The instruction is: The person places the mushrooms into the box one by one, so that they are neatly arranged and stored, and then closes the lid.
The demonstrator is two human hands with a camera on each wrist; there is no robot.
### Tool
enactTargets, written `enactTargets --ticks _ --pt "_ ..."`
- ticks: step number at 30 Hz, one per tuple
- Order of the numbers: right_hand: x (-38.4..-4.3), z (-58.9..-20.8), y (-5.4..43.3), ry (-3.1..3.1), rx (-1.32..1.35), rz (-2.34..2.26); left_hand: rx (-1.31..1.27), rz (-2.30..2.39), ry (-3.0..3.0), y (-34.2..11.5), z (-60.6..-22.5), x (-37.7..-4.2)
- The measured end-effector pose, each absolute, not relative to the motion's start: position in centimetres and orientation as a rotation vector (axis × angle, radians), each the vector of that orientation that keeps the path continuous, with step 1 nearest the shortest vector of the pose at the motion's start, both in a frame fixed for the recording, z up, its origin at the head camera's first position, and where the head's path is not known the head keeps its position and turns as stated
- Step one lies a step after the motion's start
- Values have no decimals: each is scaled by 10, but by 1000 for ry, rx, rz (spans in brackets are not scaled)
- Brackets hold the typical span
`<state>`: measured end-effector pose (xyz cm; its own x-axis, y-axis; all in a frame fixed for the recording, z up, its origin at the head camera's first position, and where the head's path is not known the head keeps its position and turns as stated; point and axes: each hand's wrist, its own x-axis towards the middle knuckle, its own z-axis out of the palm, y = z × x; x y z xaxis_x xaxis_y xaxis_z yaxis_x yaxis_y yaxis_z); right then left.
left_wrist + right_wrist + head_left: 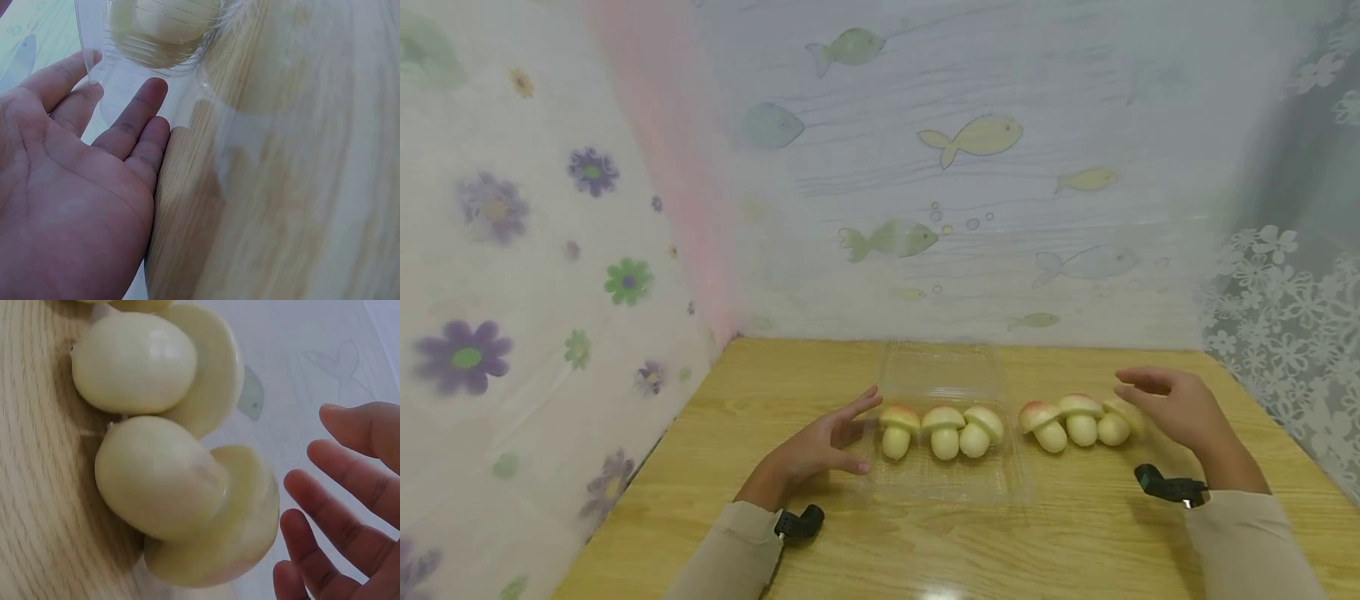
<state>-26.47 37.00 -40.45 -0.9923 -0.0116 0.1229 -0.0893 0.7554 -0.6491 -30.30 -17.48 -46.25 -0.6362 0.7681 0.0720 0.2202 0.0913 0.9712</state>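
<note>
A clear plastic clamshell box lies with its lid raised at the back, holding three toy mushrooms with pale stems and yellow-green caps. At the box's left side is my left hand, fingers spread and nothing held. The left wrist view has that hand's fingertips at the clear wall; whether all touch is unclear. Three more mushrooms stand in a row right of the box. My right hand hovers beside the rightmost mushroom, with its loosely bent fingers apart from it in the right wrist view.
Everything stands on a wood-grain table. Behind it hangs a pale sheet with printed fish; a flowered sheet borders the left side and a lace-patterned one the right. Each wrist carries a small black camera.
</note>
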Motion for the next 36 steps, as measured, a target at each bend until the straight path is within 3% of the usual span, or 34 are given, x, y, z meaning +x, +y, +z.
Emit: enactTargets --ticks 11,36 --pt "-258 -410 395 -2913 22 1062 945 1553 1939 -169 -457 -308" --pt "-262 -420 400 -3054 2 1248 956 1598 1888 -175 -460 -303"
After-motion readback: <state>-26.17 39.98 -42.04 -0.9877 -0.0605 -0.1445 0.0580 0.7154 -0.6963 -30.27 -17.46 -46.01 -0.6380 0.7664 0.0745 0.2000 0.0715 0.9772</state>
